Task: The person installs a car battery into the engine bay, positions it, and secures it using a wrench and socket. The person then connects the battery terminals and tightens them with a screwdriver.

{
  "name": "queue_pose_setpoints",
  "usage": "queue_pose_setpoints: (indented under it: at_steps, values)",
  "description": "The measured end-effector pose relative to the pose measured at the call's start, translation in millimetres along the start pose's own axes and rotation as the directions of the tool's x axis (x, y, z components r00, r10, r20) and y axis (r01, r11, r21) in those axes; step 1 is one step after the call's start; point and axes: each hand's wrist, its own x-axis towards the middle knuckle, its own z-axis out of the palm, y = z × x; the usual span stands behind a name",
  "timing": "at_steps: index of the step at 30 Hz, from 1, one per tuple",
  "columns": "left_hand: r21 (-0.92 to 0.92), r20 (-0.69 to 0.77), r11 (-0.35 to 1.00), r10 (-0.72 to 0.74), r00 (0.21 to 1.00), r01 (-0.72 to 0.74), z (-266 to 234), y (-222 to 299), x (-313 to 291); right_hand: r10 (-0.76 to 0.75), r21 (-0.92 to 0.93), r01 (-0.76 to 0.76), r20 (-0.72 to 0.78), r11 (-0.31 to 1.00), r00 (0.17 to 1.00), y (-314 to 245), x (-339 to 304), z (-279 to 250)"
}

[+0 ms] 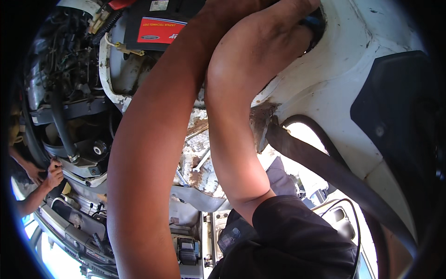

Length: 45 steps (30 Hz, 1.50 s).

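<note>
Both my arms reach up across the middle toward the top edge. My right hand (274,35) bends at the wrist and goes to a dark opening (318,30) in a white painted body panel (344,46); its fingers are hidden or cut off there. Only the back part of my left hand (232,10) shows, beside the right one at the top edge, with its fingers out of sight. What either hand holds cannot be seen. Left of my left forearm sits a black battery (132,37) with a red label (158,30).
A wrench (201,160) lies on the rusty white metal floor (195,144). Engine parts (55,83) fill the left side, where another person's hand (55,174) works. A dark strip (320,162) hangs loose across a window-like opening. A black panel (395,93) stands at the right.
</note>
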Motion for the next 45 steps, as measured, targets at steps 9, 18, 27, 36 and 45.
queue_pose_setpoints:
  at_steps: [9, 18, 27, 36, 45]
  values:
    - [-0.093, -0.045, 0.996, 0.005, 0.999, -0.009, 11.5, 5.8, 14.3, 0.041, 0.001, -0.041, -0.177, 0.999, 0.983, 33.5, -7.0, 0.4]
    - [0.039, -0.073, 0.998, 0.050, 0.996, -0.047, 16.2, 1.7, 10.6, -0.180, -0.135, 0.165, -0.114, 0.977, 0.977, 57.1, -21.1, -13.5]
    - [-0.013, -0.044, 1.000, 0.022, 0.999, -0.023, 8.6, 9.3, 4.4, -0.120, -0.053, 0.119, -0.015, 0.991, 0.993, 15.4, 10.7, 2.2]
    - [-0.009, -0.023, 1.000, -0.024, 0.999, 0.024, -6.2, 15.0, 11.2, -0.145, -0.046, 0.143, -0.048, 0.989, 0.988, 14.1, 9.9, 10.4]
    - [-0.015, -0.015, 0.999, -0.035, 0.999, 0.035, 3.6, -3.0, 7.4, -0.099, -0.065, 0.093, -0.098, 0.994, 0.990, 35.4, 4.5, 7.0]
